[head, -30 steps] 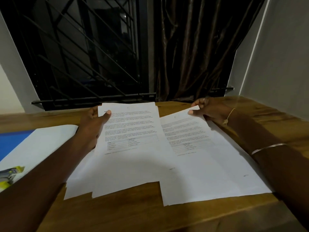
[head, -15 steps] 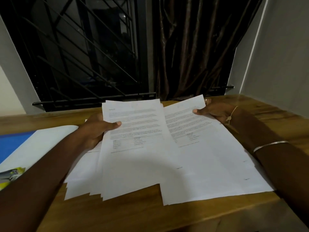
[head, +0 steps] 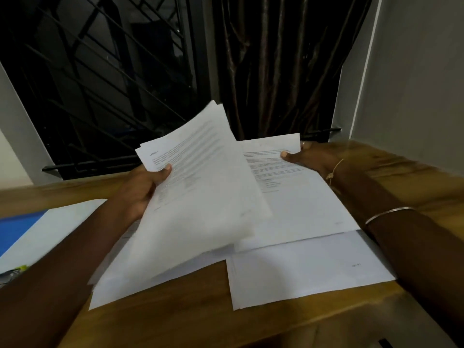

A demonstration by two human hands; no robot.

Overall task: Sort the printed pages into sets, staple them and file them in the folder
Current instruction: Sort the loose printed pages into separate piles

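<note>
My left hand (head: 143, 187) grips a sheaf of printed pages (head: 200, 197) by its left edge and holds it tilted up off the desk, far end raised. My right hand (head: 310, 158) pinches the top right corner of a printed page (head: 296, 197) that lies over a white stack (head: 313, 267) at the right. More loose sheets (head: 140, 285) lie under the raised sheaf. A blue folder (head: 15, 227) shows at the left edge, with a white sheet (head: 55, 229) on it. The yellow-trimmed stapler (head: 12, 272) sits at the far left, mostly cut off.
The wooden desk (head: 200, 322) runs up to a dark barred window (head: 100, 84) and a brown curtain (head: 276, 71) behind. A grey wall (head: 414, 84) closes the right side. The desk's front edge lies just below the stacks.
My left hand has lifted its sheaf off the desk and swung it up and to the right. My right hand has drawn its page up and away from the near edge of the right stack.
</note>
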